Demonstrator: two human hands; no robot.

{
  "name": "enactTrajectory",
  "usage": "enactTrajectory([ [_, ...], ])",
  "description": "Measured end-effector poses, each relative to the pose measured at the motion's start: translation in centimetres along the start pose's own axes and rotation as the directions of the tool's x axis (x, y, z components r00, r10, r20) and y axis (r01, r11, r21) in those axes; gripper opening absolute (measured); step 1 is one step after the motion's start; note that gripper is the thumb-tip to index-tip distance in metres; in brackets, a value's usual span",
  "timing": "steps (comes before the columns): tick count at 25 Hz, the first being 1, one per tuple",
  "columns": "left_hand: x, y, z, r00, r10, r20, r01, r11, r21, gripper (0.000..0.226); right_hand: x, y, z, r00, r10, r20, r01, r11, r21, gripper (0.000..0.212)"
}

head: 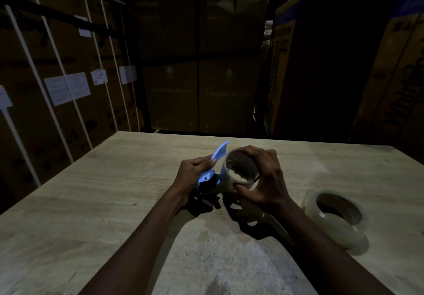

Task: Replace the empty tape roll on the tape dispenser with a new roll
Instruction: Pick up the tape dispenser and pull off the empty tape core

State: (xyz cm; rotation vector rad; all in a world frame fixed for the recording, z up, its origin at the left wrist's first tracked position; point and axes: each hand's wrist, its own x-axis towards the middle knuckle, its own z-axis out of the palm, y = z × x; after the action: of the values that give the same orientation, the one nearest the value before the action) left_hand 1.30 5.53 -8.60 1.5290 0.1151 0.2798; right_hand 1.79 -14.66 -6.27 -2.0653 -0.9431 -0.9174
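Setting: dim storeroom, stacked cardboard boxes [197,60] behind a wooden table [91,191].
Left hand [195,175]: fingers pinching the tape dispenser [211,175] at its blue flap.
Right hand [261,180]: fingers wrapped round the empty tape roll [241,168], hiding the dispenser's body.
New tape roll [337,216]: flat on the table, right.

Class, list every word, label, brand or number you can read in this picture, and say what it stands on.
None can be read for certain.
White paper labels on the strapped cartons: too small and blurred.
Large lettering on the right-hand carton: dark, cut off, unreadable.
Tape dispenser, new tape roll: no text visible.
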Motion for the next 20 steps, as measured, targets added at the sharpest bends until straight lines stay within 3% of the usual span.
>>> enactTrajectory([
  [2,-0.1,0.0,-0.1,1.0,0.01,-0.004,-0.01,0.999,0.046,0.032,0.5,-0.1,-0.2,0.993,0.082,-0.085,-0.069,0.988,0.141,0.065],
  [4,-0.2,-0.1,-0.1,1.0,0.01,-0.003,-0.01,0.998,0.059,0.028,1.1,-0.2,-0.4,0.957,0.282,-0.066,-0.23,0.88,0.416,0.069],
  [7,-0.2,-0.3,-0.1,0.999,-0.012,0.048,0.007,0.994,0.107,0.02,1.2,0.0,-0.3,0.846,0.518,0.128,-0.423,0.505,0.753,0.076],
  [9,-0.1,-0.5,-0.3,0.998,-0.019,0.063,0.01,0.99,0.142,0.016,1.2,0.7,-0.2,0.789,0.578,0.208,-0.43,0.279,0.859,0.085],
  [12,0.0,-0.7,-0.5,0.999,0.015,0.036,-0.025,0.954,0.298,0.015,1.3,1.0,-0.4,0.732,0.623,0.274,-0.344,-0.008,0.939,0.073],
  [15,0.1,-0.9,-0.3,0.996,0.05,0.076,-0.076,0.915,0.397,0.021,1.1,0.9,-0.5,0.629,0.669,0.397,-0.273,-0.287,0.918,0.056],
  [20,0.2,-0.9,-0.7,0.988,0.077,0.134,-0.125,0.91,0.394,0.014,1.0,1.1,-0.4,0.522,0.73,0.441,-0.237,-0.372,0.897,0.058],
])
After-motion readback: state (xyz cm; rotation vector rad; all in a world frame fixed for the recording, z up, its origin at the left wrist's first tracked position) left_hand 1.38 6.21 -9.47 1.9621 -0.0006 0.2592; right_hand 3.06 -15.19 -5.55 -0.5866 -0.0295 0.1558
